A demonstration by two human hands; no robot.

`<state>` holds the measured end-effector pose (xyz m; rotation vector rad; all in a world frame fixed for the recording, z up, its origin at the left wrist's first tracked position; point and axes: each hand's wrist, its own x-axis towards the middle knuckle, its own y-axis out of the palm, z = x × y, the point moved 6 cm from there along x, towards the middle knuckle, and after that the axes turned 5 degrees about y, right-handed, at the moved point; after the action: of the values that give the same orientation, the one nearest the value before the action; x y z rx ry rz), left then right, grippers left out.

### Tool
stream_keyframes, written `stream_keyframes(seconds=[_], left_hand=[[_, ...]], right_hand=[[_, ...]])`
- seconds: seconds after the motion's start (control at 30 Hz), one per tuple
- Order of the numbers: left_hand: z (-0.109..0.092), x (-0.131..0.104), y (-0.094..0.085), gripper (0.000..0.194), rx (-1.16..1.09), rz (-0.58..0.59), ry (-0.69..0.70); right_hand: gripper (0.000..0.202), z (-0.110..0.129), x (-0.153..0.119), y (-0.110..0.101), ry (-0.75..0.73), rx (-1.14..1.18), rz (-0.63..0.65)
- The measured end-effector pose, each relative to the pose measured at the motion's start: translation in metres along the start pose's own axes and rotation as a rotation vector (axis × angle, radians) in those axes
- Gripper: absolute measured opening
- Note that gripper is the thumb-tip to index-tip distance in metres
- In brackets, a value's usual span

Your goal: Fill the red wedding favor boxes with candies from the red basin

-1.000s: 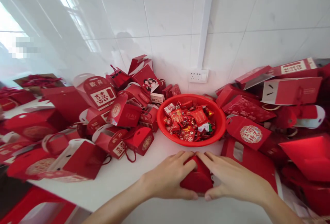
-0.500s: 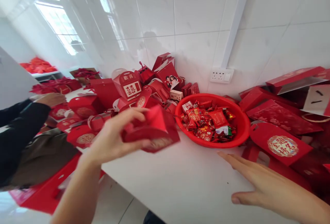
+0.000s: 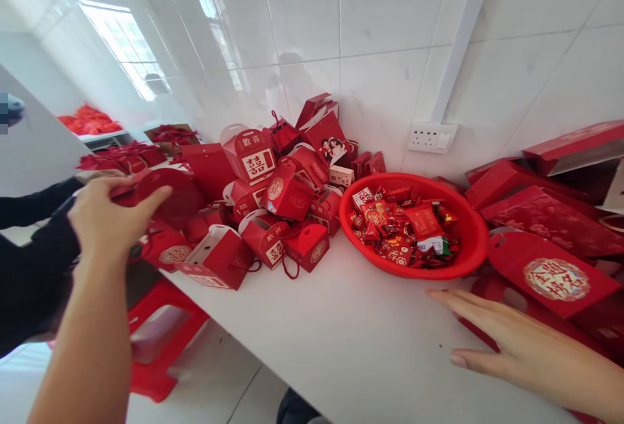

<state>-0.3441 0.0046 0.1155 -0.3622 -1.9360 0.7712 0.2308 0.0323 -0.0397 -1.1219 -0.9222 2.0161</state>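
Observation:
My left hand [image 3: 114, 209] is at the left end of the pile, its thumb and fingers around the top of a dark red box [image 3: 170, 196]. Over the white table [image 3: 361, 326], my right hand [image 3: 502, 339] is held with thumb and fingers apart and nothing in it. It is just in front of a red basin [image 3: 480, 242] filled with small wrapped packets [image 3: 424, 221]. Between my left hand and the basin lie several small red gift boxes, among them one with an open top [image 3: 221, 258] and one with a cord loop [image 3: 308, 246].
Larger red boxes [image 3: 556, 278] are stacked at the right. A white socket panel [image 3: 431, 137] is on the tiled wall behind the basin. A person's dark sleeve [image 3: 34, 209] reaches in at the left, above a red stool [image 3: 160, 339].
My left hand has moved left, away from the middle of the pile. The small box it held is no longer in it there. My right hand has hardly moved.

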Motion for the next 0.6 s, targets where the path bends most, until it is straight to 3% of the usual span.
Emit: stream_keyframes(seconds=[0.13, 0.27, 0.37, 0.5, 0.6], left_hand=[[-0.031, 0.007, 0.014, 0.045, 0.023, 0.105, -0.138], [-0.052, 0.003, 0.022, 0.054, 0.046, 0.186, -0.043], [-0.05, -0.002, 0.017, 0.057, 0.073, 0.165, 0.002], [-0.041, -0.004, -0.002, 0.054, 0.097, 0.041, -0.068], [-0.044, -0.009, -0.004, 0.059, 0.154, 0.143, -0.125]], right_hand=[[0.088, 0.001, 0.001, 0.001, 0.009, -0.005, -0.003], [0.086, 0.003, 0.0, -0.001, 0.011, -0.008, 0.009], [0.084, 0.004, 0.0, -0.003, 0.003, 0.002, 0.002], [0.085, 0.002, 0.005, -0.003, 0.007, 0.004, 0.004], [0.088, -0.002, 0.008, 0.0, 0.031, -0.009, 0.038]])
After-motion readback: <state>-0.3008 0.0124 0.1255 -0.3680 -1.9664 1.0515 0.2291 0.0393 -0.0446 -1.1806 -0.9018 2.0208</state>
